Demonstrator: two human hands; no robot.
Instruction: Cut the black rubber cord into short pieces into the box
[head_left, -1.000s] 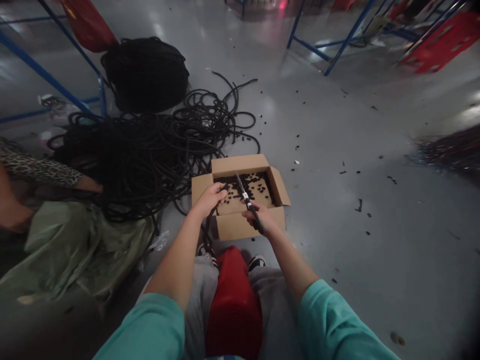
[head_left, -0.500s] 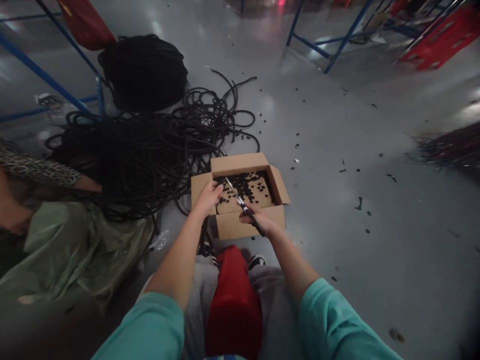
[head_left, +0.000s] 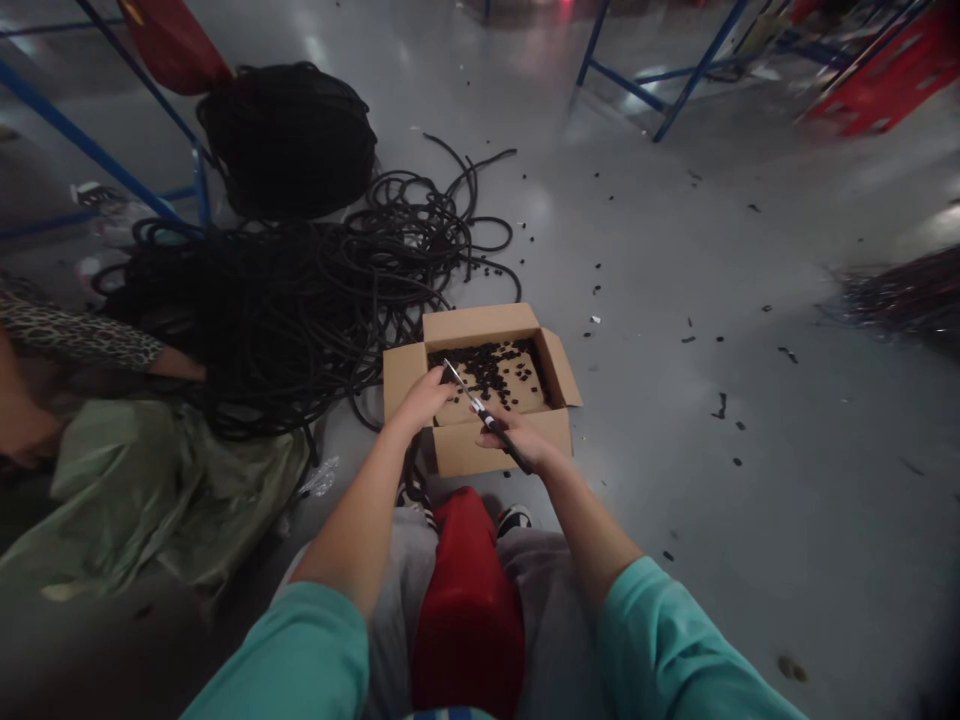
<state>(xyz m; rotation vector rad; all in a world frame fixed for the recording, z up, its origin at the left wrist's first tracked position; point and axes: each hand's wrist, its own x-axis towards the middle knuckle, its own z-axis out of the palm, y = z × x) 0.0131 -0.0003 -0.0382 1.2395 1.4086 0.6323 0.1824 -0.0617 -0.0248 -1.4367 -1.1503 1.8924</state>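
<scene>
My right hand (head_left: 517, 437) is closed around the dark handles of a pair of scissors (head_left: 480, 408), whose silver blades point up and left over an open cardboard box (head_left: 480, 322). At the blade tips, my left hand (head_left: 422, 400) is closed, thumb and fingers together above the box's left side. A black cord (head_left: 412, 472) runs up beneath that wrist toward the fingers; the part in the grip is mostly hidden. Many small black cut pieces (head_left: 491, 370) lie scattered on the bottom of the box.
Left of the box spreads a tangled heap of black cord (head_left: 300, 300), with a large coil (head_left: 289, 140) behind. A co-worker's hand (head_left: 180, 365) reaches into the heap beside a green plastic sheet (head_left: 150, 490). A red seat (head_left: 469, 610) is between my legs; black scraps dot the floor.
My left hand has shifted slightly right and its fingers have come closer to the scissor tips. The right hand with the scissors stays nearly in place.
</scene>
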